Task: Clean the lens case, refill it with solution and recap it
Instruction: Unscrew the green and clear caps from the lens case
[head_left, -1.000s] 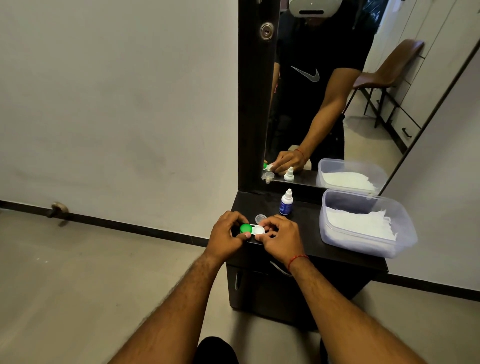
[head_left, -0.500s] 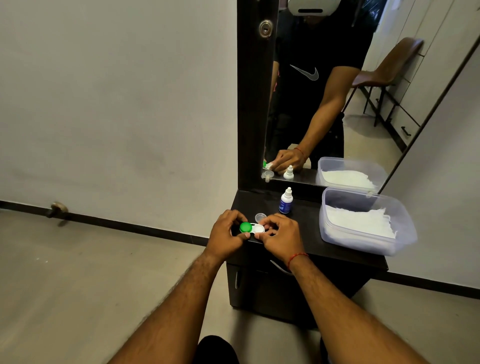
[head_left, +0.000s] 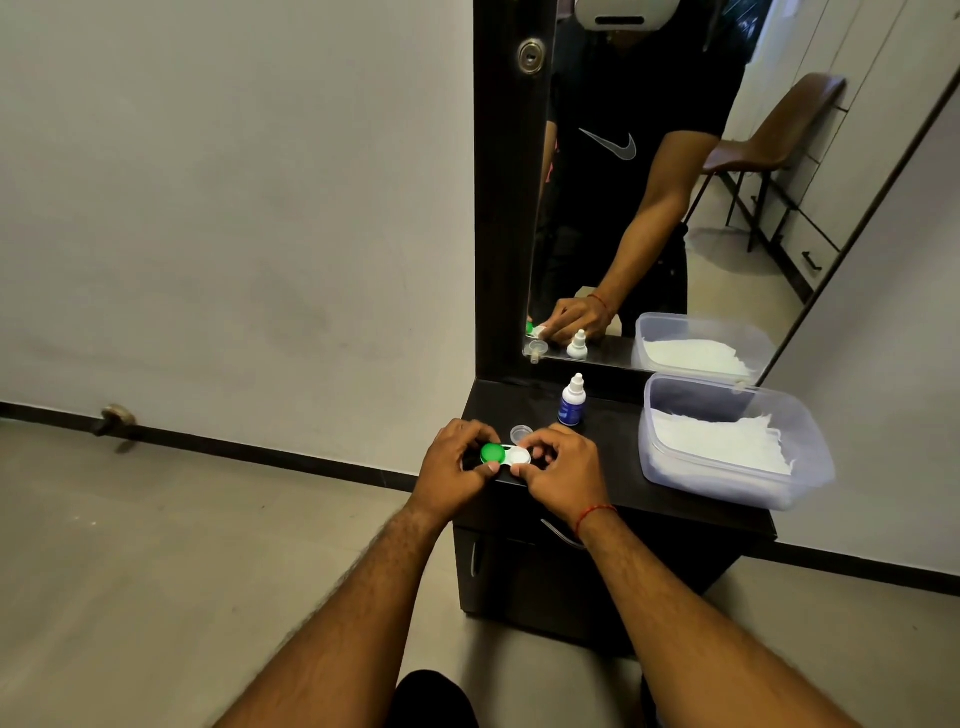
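Note:
The lens case (head_left: 506, 455) lies at the front left of the dark dresser top (head_left: 613, 467), with a green cap (head_left: 491, 452) on its left well and a white cap (head_left: 518, 457) on its right. My left hand (head_left: 453, 462) grips the green side with curled fingers and thumb. My right hand (head_left: 558, 467) pinches the white cap between thumb and fingers. A small clear bottle cap (head_left: 520, 432) sits just behind the case. The solution bottle (head_left: 572, 401), white with a blue label, stands uncapped farther back.
A clear plastic tub (head_left: 727, 499) of white tissues takes up the right of the dresser top. A tall mirror (head_left: 675, 182) rises behind, showing a person and a brown chair. Bare floor lies to the left, beyond the dresser's edge.
Both hands stay on the lens case; my right fingers have shifted slightly round the white cap. The case has not moved off its spot.

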